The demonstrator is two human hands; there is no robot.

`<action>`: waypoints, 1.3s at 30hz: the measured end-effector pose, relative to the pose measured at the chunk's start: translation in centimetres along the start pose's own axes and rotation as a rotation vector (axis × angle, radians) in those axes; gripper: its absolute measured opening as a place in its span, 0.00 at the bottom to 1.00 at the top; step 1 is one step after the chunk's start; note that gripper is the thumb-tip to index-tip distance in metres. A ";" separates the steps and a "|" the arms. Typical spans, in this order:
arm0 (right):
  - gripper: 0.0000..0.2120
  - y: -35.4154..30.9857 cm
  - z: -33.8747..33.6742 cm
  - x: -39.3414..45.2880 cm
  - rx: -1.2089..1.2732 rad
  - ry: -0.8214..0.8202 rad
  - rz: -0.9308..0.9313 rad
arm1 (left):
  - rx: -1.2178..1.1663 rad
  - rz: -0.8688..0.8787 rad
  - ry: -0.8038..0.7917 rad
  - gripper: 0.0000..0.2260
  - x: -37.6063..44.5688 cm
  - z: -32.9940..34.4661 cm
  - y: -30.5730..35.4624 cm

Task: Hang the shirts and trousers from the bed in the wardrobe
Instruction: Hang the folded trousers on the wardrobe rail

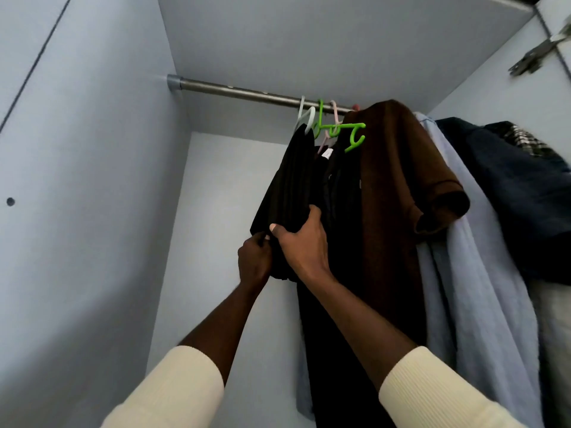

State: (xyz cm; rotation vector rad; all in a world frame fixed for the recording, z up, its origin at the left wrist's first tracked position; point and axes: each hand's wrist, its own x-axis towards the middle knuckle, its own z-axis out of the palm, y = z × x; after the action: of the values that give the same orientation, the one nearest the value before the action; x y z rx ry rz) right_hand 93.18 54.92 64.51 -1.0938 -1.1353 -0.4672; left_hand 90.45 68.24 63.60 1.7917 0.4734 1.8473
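Observation:
I look up into the wardrobe at its steel rail. A black garment hangs from a white hanger at the left end of the row. My left hand pinches its lower left edge. My right hand grips the same garment just to the right, thumb on the front and fingers curled behind the fabric. Beside it hang a green hanger, a pink hanger, a brown shirt and a pale blue shirt.
Dark blue clothing and a plaid piece hang at the far right. The left wardrobe wall and back panel are bare; the rail's left half carries nothing. A door hinge sits top right.

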 end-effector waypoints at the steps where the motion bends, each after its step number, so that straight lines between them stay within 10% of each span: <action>1: 0.39 0.4 0.2 -0.5 0.005 -0.005 0.000 | -0.001 -0.004 -0.009 0.12 -0.5 -0.1 -0.3; 19: 0.21 10.0 -6.4 -20.2 -0.030 -0.207 0.246 | 0.757 0.028 -0.147 0.15 -23.7 -5.1 0.5; 30: 0.13 13.0 -22.3 -53.4 -0.205 -0.759 0.248 | 1.079 -0.390 -0.473 0.12 -64.4 -9.4 -1.0; 39: 0.16 10.3 -36.2 -76.5 -0.443 -1.752 0.398 | 1.184 -1.218 -0.896 0.17 -92.6 -18.5 6.7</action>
State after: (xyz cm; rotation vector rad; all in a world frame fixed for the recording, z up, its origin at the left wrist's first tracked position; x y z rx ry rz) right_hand 88.09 11.78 -8.81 -2.1390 -2.2285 0.8445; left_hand 70.43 10.61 -8.76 1.8657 1.8895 -0.2329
